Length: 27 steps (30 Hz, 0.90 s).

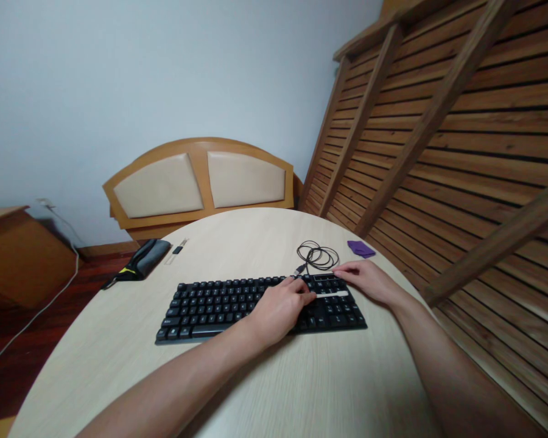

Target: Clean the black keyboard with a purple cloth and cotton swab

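Pale rounded bench point(338, 377), which stood before a padded headboard point(200, 149) and a slatted wooden panel point(479, 158). One black keyboard point(210, 307): lay crosswise at the middle, within reach of both hands. Left hand point(278, 307): its fingers were closed on a thin white stick point(333, 294), held low over the number pad, probably for fine control; contact with keys was unclear. Right hand point(368, 280): its fingers extended to the keyboard's far right edge, seemingly to steady it; whether they pinched could not be told. Black cable point(319, 266): lay coiled behind, which kept slack off the keys. Purple cloth point(360, 248): lay beyond the right hand.
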Available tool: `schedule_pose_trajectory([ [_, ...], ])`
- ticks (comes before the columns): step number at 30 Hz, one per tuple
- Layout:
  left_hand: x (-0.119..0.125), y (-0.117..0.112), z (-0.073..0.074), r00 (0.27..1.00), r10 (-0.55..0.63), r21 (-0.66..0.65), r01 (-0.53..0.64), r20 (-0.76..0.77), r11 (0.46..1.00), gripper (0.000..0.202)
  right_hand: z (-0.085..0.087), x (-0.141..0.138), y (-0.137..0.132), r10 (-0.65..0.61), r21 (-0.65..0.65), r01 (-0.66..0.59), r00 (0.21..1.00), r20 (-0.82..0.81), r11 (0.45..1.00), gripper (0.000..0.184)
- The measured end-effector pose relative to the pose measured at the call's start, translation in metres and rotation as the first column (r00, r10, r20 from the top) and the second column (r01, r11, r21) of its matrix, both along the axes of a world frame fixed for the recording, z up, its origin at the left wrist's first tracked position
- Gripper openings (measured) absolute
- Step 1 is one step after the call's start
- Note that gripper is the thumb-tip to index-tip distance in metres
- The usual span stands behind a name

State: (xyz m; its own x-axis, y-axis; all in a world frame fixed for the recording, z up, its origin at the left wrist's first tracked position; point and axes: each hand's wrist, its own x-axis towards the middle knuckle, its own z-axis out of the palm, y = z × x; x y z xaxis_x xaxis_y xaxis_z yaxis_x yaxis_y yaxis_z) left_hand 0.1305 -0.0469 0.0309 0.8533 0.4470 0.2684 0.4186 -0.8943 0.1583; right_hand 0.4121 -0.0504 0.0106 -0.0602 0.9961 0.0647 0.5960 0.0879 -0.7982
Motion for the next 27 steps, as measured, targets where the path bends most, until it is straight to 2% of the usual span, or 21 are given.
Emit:
schedule_pose_trajectory([
  [5,0.001,-0.004,0.001,0.999,0.009,-0.013,-0.009,-0.034,1.0,0.038,-0.001,0.0,0.0,0.007,0.002,-0.007,1.0,-0.008,1.0,0.043],
  [15,-0.003,-0.008,0.006,0.996,-0.086,-0.022,0.086,-0.004,0.996,0.043,0.001,0.0,-0.001,0.018,0.0,-0.018,1.0,0.0,1.0,0.039],
  [21,0.004,-0.022,0.008,0.996,-0.065,0.006,0.066,-0.054,0.998,0.036,-0.002,0.002,0.001,0.019,0.006,-0.019,1.0,-0.003,1.0,0.04],
  [27,0.015,-0.026,0.01,0.993,-0.035,0.023,0.038,-0.11,0.999,0.029,-0.007,0.004,0.002,0.014,0.01,-0.014,1.0,-0.008,1.0,0.044],
])
